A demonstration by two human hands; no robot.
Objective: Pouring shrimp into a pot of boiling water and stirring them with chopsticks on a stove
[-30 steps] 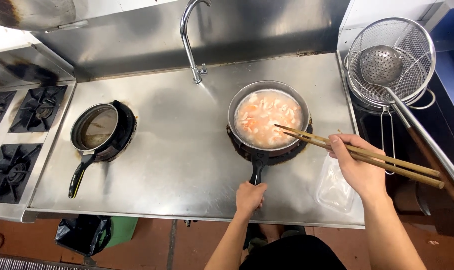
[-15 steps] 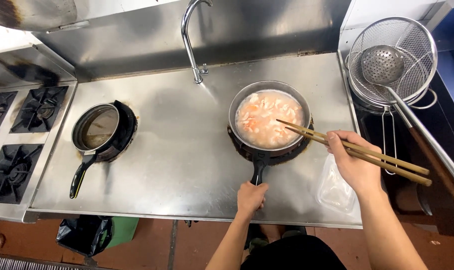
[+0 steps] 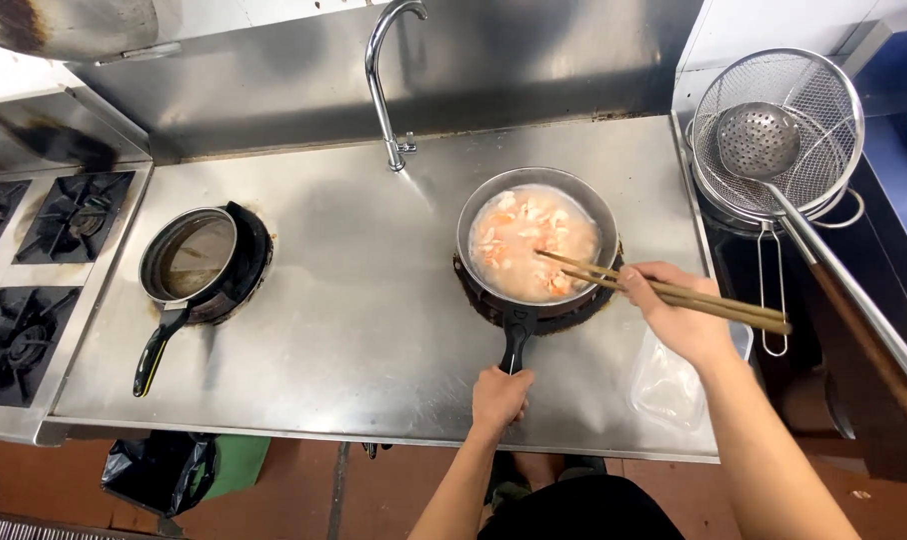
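At centre right of the frame, the frying pan (image 3: 537, 240) sits on the steel tabletop (image 3: 354, 330). The left hand (image 3: 501, 397) closes around its black handle, the safest hold since the liquid-filled pan looks heavy. The right hand (image 3: 680, 318) pinches long chopsticks (image 3: 664, 294), light and stiff, tips in the food.

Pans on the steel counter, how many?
2. A pan with pale liquid and pink pieces sits right of the tap, its handle in the left hand. A second pan sits near the burners at left, untouched.
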